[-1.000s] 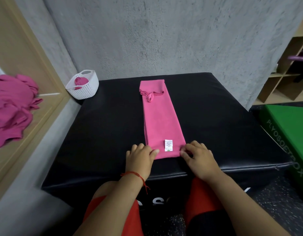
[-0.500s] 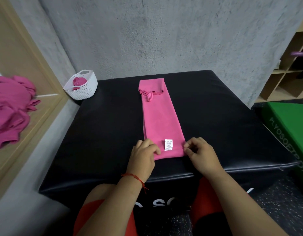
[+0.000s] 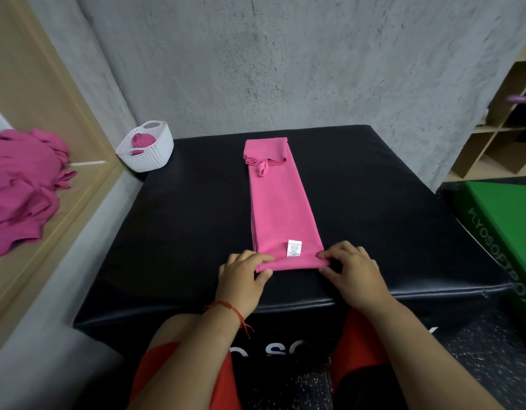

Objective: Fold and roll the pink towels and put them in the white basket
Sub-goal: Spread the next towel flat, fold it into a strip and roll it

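Head view shows our pink towel [image 3: 282, 208] folded into a long narrow strip, lying flat down the middle of the black padded box [image 3: 182, 226]. Its far end lies near the box's back edge, with a small fabric loop [image 3: 262, 170] on top there. The near end, just past the white label [image 3: 294, 248], is turned up into a low first curl. Our left hand [image 3: 244, 276] pinches the curl's left corner, thumb on the near side and fingers bent over the top. Our right hand [image 3: 351, 270] pinches the right corner the same way. A red string bracelet [image 3: 229, 306] sits on the left wrist.

The white basket [image 3: 155, 161] stands at the far left corner of the box, and we cannot tell whether it rests on it. One rolled pink towel [image 3: 140, 142] lies inside. Further left, a pile of loose pink towels [image 3: 22, 184] lies on a wooden ledge [image 3: 63, 220]. On the right, a green box [image 3: 504, 220] stands beside the black one, with wooden shelves [image 3: 498, 137] against the grey wall [image 3: 285, 63].
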Demonstrator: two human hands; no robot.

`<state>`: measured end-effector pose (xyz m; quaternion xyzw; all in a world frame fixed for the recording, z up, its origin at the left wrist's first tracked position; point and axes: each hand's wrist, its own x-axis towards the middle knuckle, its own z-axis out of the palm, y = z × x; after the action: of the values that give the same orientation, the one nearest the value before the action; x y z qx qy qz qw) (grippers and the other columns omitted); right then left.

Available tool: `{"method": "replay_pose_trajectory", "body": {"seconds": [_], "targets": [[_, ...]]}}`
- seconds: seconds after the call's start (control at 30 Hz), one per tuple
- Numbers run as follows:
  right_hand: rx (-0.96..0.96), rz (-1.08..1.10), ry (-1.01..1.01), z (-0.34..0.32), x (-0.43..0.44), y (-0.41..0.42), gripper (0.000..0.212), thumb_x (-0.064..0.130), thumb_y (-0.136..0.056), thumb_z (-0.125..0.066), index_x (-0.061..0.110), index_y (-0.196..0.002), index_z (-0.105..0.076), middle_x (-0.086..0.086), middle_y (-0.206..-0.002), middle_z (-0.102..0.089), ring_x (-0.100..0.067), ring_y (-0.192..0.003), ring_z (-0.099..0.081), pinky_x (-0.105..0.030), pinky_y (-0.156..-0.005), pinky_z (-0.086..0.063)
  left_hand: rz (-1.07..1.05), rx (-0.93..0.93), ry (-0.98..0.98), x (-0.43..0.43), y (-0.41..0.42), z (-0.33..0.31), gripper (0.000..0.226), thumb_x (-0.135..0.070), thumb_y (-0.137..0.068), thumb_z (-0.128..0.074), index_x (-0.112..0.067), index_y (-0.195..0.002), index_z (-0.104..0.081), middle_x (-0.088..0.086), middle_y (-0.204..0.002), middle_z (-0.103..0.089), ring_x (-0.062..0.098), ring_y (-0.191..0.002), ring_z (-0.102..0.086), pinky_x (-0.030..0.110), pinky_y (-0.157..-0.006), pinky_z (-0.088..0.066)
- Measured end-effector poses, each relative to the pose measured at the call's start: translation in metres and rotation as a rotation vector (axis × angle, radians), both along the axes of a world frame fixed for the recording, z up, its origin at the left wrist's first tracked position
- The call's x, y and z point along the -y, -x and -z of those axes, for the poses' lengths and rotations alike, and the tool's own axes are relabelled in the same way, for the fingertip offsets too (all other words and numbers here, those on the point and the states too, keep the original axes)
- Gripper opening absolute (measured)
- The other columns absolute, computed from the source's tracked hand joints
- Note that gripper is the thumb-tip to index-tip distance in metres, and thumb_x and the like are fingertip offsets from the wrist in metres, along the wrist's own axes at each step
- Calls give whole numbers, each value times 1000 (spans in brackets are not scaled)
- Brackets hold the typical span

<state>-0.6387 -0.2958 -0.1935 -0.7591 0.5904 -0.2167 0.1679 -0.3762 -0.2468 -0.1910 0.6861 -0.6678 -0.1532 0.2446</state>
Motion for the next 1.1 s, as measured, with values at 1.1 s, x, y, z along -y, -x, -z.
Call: {"method": "replay_pose_trajectory", "body": {"seconds": [1.1], "targets": [[259,123,52,4,4,-18,10,46,-92,-76,40,-86,-71,20,-91,-61,-6,-86,-62,-46,-82,-56,44,157,95,-2,5,-8,36,-35,-92,-64,-44,-127,-69,-25,-111,-49,4,-113,-43,29,-104,-37]]}}
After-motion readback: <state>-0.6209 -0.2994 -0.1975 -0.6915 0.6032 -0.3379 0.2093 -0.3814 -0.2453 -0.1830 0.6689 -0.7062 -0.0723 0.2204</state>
